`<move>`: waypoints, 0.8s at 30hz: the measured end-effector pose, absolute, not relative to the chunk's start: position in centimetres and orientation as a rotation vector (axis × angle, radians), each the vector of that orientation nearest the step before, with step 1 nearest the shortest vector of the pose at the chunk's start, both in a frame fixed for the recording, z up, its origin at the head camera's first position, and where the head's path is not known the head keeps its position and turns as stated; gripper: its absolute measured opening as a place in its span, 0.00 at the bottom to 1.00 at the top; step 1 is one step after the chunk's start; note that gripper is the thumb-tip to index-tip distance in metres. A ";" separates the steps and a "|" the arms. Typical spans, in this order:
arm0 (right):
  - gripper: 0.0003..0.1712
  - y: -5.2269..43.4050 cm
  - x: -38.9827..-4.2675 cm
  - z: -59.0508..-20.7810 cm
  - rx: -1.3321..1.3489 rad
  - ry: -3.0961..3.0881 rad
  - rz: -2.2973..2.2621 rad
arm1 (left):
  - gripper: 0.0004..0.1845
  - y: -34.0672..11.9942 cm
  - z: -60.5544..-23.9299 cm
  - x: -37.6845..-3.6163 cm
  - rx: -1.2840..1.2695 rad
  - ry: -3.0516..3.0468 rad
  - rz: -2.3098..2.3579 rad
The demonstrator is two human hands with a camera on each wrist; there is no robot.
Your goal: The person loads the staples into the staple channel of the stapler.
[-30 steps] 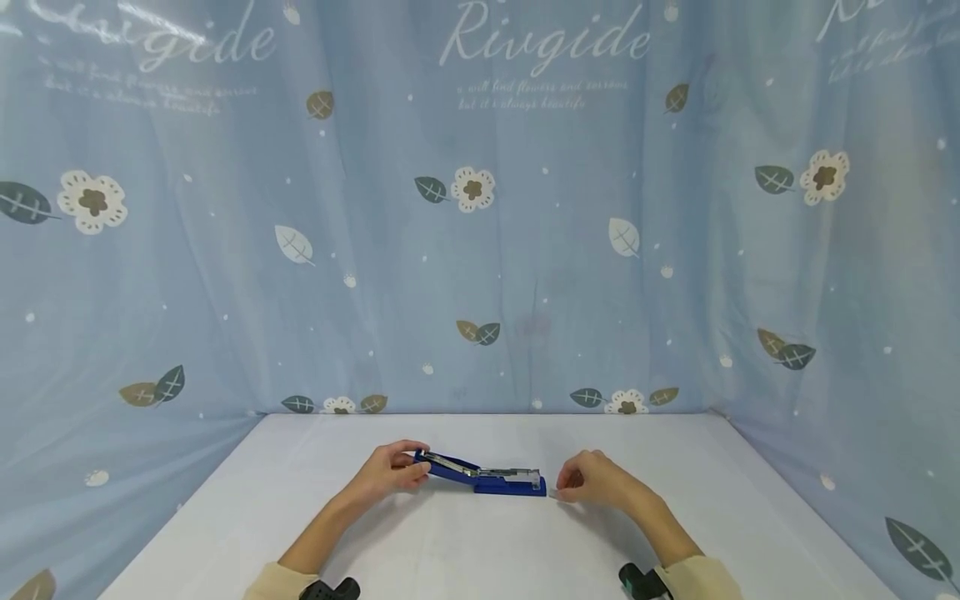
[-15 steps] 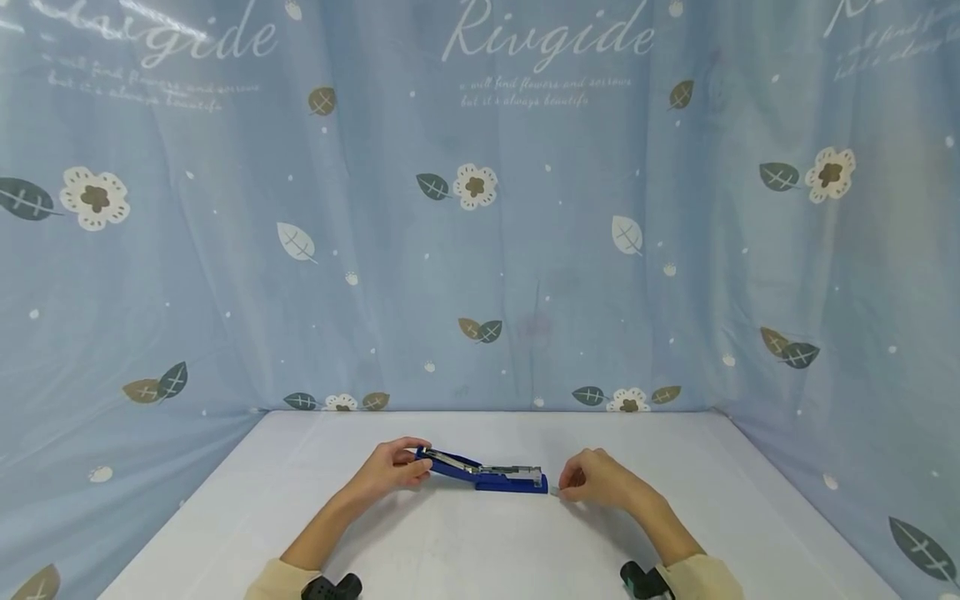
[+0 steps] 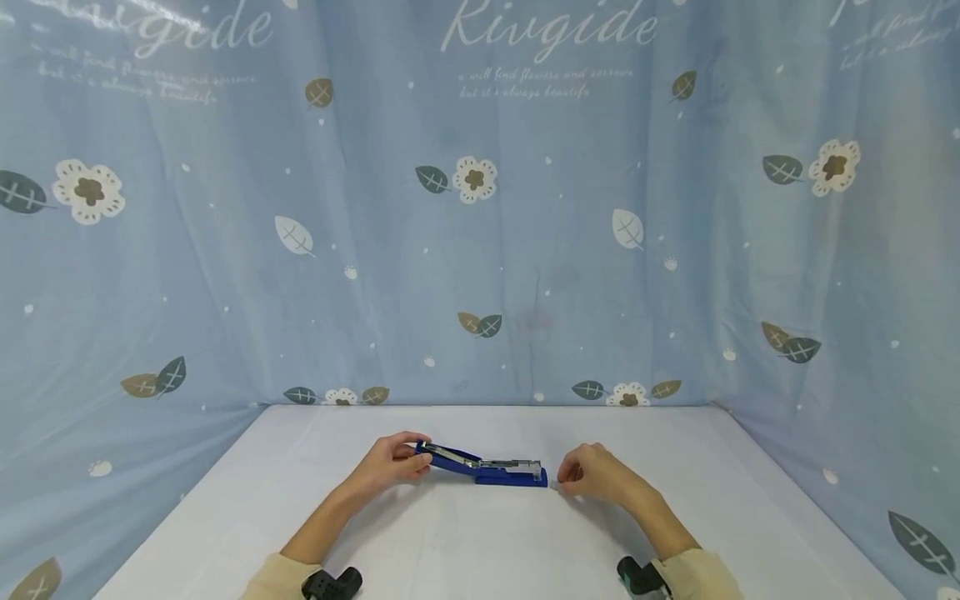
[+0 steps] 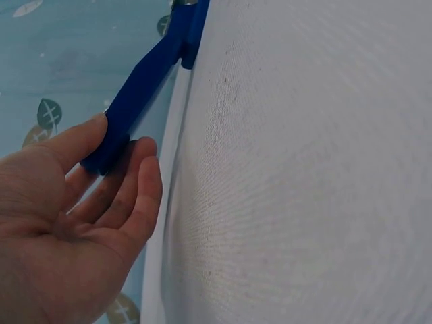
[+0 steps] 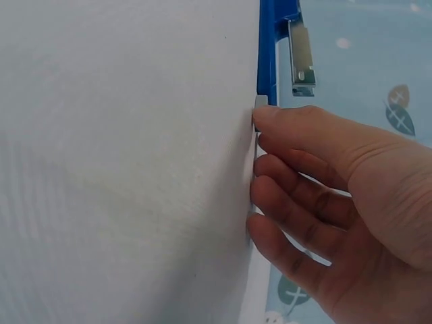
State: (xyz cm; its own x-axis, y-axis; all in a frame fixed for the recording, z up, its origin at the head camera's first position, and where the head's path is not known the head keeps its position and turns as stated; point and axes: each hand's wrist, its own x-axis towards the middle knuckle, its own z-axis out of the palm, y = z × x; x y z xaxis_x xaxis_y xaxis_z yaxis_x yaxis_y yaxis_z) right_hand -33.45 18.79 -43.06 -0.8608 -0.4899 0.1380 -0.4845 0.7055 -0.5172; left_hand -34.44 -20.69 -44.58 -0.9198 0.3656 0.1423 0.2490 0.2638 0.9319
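A blue stapler (image 3: 512, 480) lies on the white table, folded wide open, its base flat and its top arm swung back to the left and raised at the end. My left hand (image 3: 388, 463) pinches that raised end between thumb and fingers, as the blue arm (image 4: 145, 84) shows in the left wrist view. Just off the base's right end is my right hand (image 3: 592, 473). Its thumb and forefinger pinch a small grey strip of staples (image 5: 261, 100), largely hidden by the thumb. In the right wrist view the strip's tip is right at the base's end, near the metal magazine (image 5: 302, 57).
The white-covered table (image 3: 465, 550) stretches around the stapler. A blue patterned curtain (image 3: 360, 250) hangs behind it and along both sides. Dark wrist cameras (image 3: 332, 583) sit at the sleeves.
The head view has tipped slightly downward, so everything sits a little higher in it. Both hands and the stapler keep nearly the same places.
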 end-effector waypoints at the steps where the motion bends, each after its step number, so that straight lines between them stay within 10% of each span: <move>1: 0.03 18.8 -33.4 -43.0 -0.822 2.897 -0.872 | 0.28 -20.7 -44.5 -34.5 0.595 2.419 1.749; 24: 0.02 18.7 -33.6 -43.4 -0.793 2.916 -0.873 | 0.27 -20.7 -44.6 -34.6 0.595 2.414 1.745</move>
